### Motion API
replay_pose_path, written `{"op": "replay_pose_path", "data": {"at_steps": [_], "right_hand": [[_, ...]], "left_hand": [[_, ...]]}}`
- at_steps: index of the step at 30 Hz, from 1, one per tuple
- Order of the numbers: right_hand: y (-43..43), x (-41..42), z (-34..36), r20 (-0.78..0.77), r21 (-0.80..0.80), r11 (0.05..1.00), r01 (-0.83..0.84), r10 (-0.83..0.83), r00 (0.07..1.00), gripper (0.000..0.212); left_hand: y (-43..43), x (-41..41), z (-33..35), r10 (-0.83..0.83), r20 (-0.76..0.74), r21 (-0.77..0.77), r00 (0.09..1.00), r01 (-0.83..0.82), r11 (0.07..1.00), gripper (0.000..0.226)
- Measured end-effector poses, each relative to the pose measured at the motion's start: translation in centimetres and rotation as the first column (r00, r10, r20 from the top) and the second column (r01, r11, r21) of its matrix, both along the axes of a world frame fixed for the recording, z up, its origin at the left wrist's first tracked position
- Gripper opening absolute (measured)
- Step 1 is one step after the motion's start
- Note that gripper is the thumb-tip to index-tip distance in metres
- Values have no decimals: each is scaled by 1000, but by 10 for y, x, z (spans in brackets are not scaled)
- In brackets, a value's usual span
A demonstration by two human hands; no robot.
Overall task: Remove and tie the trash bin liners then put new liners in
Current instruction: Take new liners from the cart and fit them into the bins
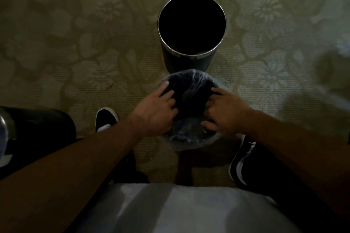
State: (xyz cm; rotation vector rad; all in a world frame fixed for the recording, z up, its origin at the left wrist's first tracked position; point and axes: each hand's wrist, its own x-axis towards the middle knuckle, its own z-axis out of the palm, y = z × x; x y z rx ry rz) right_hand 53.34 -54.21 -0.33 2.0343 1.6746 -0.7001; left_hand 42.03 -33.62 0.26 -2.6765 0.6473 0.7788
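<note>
A small round bin (189, 81) stands on the carpet between my feet, with a clear plastic liner (189, 134) draped over its rim and down inside it. My left hand (153, 113) lies on the bin's left rim, its fingers reaching into the opening and pressing on the liner. On the right rim lies my right hand (223, 111), fingers spread on the plastic in the same way. Just beyond stands a second dark round bin (191, 24) with a shiny metal rim, and no liner shows in it.
Patterned green carpet (75, 43) covers the floor. A dark cylindrical object (37, 128) lies at the left edge. My black and white shoes (106, 121) stand on either side of the near bin. The light is dim.
</note>
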Motion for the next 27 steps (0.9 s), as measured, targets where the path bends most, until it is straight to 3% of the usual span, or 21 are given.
{"op": "replay_pose_path", "data": {"at_steps": [2,4,6,10,14,15,17,19,20,24,27], "right_hand": [[12,6,-1,-46,88,992,90,-86,995,76],[24,10,-2,-116,125,969,214,-200,973,60],[34,11,-8,-210,108,930,350,-323,923,41],[48,15,-22,-296,47,866,499,-465,835,68],[55,25,-31,-391,96,774,626,-549,739,77],[54,24,-28,-378,109,793,599,-525,763,71],[44,19,-16,-277,163,886,434,-381,882,50],[28,10,-3,-138,137,971,195,-176,975,41],[20,5,3,-93,69,992,107,-100,991,47],[-11,-7,12,-31,-161,987,9,-15,999,77],[-17,-3,10,-30,-107,994,-15,12,999,93]], "left_hand": [[-19,-4,-2,154,15,-165,988,-149,975,46],[-37,-8,-3,305,-120,-241,945,-326,914,53],[-45,-12,-4,277,-315,-223,908,-354,908,64],[-49,-17,0,154,-506,-227,849,-303,925,53],[-45,-13,7,223,-627,-229,746,-451,863,46],[-42,-9,8,221,-595,-252,773,-441,861,44],[-31,2,9,157,-375,-269,914,-269,925,45],[-18,12,4,52,-131,-154,990,-72,985,47],[-11,16,4,8,-85,-69,996,-14,998,52],[7,20,5,30,-135,205,990,-2,979,59],[7,18,7,32,-137,213,990,-2,977,51]]}}
